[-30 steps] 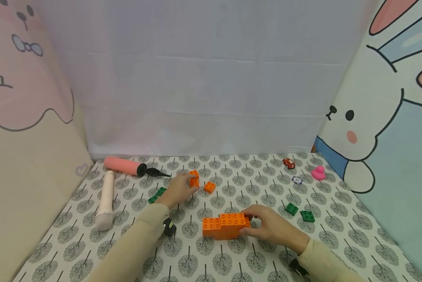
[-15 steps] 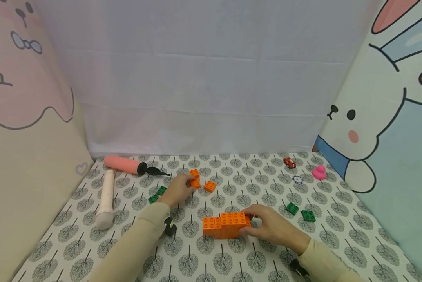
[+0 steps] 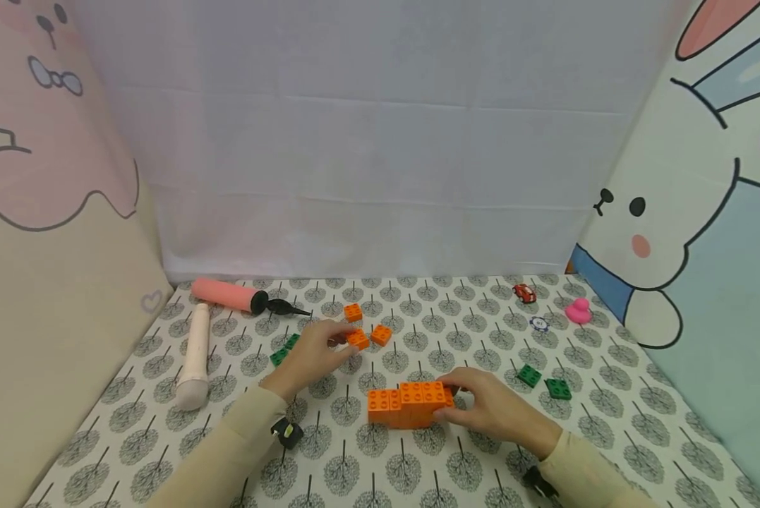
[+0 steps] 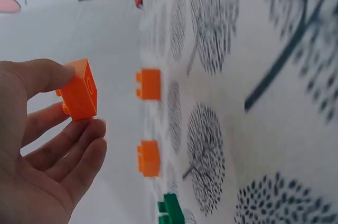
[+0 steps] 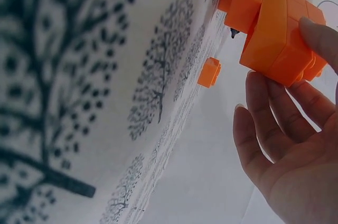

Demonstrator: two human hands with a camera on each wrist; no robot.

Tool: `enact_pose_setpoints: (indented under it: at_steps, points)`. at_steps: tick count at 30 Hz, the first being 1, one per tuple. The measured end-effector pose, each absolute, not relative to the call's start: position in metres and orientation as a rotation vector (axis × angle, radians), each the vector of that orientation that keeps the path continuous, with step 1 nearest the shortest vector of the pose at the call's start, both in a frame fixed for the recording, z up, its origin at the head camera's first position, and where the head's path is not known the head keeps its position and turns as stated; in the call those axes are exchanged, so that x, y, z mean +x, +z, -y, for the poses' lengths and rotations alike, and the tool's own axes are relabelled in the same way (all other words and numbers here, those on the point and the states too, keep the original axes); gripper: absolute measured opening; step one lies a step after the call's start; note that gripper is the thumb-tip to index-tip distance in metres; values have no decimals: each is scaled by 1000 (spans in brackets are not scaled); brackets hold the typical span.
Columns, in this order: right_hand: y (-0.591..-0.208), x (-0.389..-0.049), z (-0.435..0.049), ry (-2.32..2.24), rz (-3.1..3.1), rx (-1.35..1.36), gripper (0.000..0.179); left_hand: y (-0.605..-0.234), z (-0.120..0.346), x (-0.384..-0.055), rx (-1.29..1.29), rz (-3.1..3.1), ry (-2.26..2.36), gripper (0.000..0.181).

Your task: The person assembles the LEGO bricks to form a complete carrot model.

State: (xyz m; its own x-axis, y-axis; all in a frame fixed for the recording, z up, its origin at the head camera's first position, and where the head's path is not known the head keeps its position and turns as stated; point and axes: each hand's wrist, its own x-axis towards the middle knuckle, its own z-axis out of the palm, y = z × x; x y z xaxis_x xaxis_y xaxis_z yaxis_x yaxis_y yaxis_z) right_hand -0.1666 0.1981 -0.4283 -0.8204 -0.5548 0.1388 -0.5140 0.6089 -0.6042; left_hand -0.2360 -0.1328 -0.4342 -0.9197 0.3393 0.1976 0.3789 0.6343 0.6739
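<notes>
Between thumb and fingers, my left hand (image 3: pixel 312 353) pinches a small orange toy brick (image 3: pixel 358 339). In the left wrist view that brick (image 4: pixel 79 91) is lifted off the cloth, its hollow underside partly showing. Two loose orange bricks lie close by: one (image 3: pixel 353 312) behind and one (image 3: pixel 382 335) just right of the held one. My right hand (image 3: pixel 490 409) grips the right end of a block of joined orange bricks (image 3: pixel 408 406). The right wrist view shows the thumb on one side of this block (image 5: pixel 280 34) and fingertips on the other.
Green bricks lie left (image 3: pixel 279 356) and right (image 3: pixel 529 375) of the hands. A pink pump (image 3: pixel 227 295) and a pale microphone-shaped object (image 3: pixel 193 360) are at left. A red toy car (image 3: pixel 524 293), a poker chip (image 3: pixel 539 324) and a pink duck (image 3: pixel 578 311) sit back right.
My left hand has lifted an orange brick away from the one behind it and drawn it toward me. The right hand keeps its grip on the joined bricks, nearly still.
</notes>
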Motion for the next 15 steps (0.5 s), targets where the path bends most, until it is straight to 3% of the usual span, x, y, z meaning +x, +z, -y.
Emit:
enact_pose_setpoints:
  at_steps: [7,15]
  points:
    - [-428,-168,-199,-1018,-2766,-952,41,-422,122,-200,-916,2670,-1215,37]
    - [-428,-168,-196,-1029,-2757,-948,42,-425,111,-173,-1027,2650,-1216,34]
